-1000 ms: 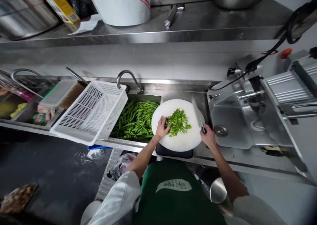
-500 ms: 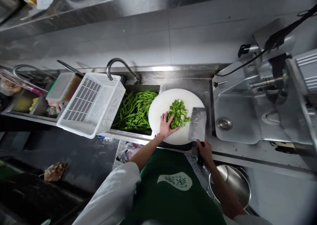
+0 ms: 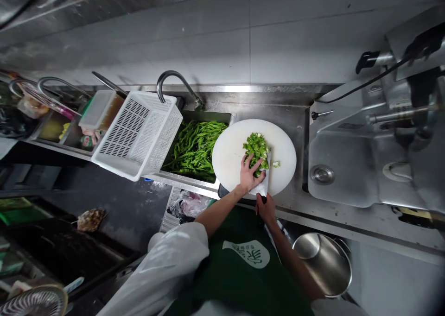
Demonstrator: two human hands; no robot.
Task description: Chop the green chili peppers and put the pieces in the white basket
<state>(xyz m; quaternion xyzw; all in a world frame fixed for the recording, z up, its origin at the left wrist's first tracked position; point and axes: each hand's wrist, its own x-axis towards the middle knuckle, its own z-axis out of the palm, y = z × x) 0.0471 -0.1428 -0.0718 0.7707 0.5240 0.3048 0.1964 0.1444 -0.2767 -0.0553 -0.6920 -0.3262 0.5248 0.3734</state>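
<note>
A pile of chopped green peppers [image 3: 256, 145] lies on a round white cutting board [image 3: 227, 156]. My left hand [image 3: 249, 174] rests with its fingers spread on the near side of the pile. Wrapped round the dark handle of a cleaver [image 3: 264, 184], my right hand [image 3: 266, 209] is at the board's near edge. The wide blade lies low under the near right part of the pile, partly hidden by peppers and my left hand. One pale green piece [image 3: 276, 164] sits apart, right of the blade.
Left of the board, a sink [image 3: 222, 117] holds many whole long green peppers [image 3: 198, 147]. A white plastic basket [image 3: 139, 137] stands beside it under a curved faucet [image 3: 168, 75]. To the right is a metal slicing machine [image 3: 347, 163]; a steel pot [image 3: 325, 265] stands below the counter.
The cleaver has moved left from the board's right side, its blade now under the chopped peppers. My left hand has shifted right over the pile. The view has turned slightly.
</note>
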